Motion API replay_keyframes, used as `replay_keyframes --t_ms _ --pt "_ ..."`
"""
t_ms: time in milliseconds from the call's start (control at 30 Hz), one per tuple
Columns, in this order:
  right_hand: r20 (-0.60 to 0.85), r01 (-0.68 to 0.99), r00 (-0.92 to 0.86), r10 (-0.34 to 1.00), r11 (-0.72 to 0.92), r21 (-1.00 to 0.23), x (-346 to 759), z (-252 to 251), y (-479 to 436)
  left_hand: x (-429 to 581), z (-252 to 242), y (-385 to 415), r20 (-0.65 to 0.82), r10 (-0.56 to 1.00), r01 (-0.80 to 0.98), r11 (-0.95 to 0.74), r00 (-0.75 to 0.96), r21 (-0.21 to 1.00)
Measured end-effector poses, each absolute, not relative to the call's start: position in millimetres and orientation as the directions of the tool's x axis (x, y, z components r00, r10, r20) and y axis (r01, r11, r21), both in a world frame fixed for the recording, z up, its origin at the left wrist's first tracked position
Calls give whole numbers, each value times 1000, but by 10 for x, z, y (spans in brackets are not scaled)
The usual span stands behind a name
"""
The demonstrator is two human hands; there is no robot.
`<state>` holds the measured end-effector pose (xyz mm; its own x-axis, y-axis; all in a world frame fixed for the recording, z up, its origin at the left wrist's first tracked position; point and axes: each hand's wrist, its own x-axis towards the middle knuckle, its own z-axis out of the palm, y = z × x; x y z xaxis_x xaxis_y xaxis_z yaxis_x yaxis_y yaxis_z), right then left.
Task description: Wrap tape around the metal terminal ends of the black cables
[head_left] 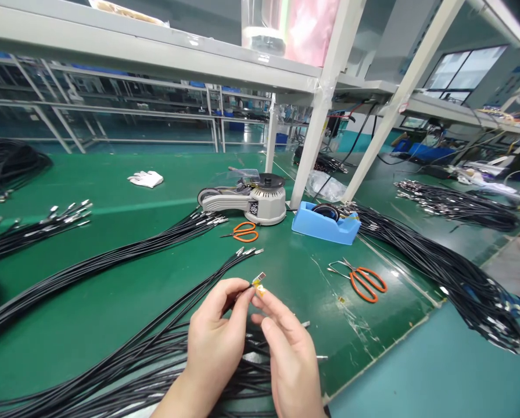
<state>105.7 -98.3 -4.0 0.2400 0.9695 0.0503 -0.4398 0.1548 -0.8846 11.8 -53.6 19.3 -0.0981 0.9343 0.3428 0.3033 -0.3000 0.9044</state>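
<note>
My left hand [211,337] pinches a thin black cable [242,291] between thumb and fingers, close to its metal terminal end [260,277]. A small piece of amber tape [258,289] sits at that end, and my right hand [289,354] holds it between thumb and forefinger. The two hands nearly touch at the fingertips. Below them lies a loose bundle of black cables [155,363] with metal terminals, on the green bench mat [286,261].
An electric tape dispenser [242,200] stands ahead, with small orange scissors [245,232] in front of it. Also on the mat are a blue tape holder [325,223], larger orange scissors [364,283], white gloves [145,179] and several cable bundles. White shelf posts rise behind.
</note>
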Motion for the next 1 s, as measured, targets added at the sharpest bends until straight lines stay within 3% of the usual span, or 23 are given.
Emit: replay_keyframes --t_ms 300,1000 --pt "64 -429 227 972 159 -889 1076 -64 -982 81 214 -557 462 887 349 -436 10 830" --pt "29 -373 167 986 90 -924 1128 21 -977 65 228 -518 579 814 457 -535 52 711"
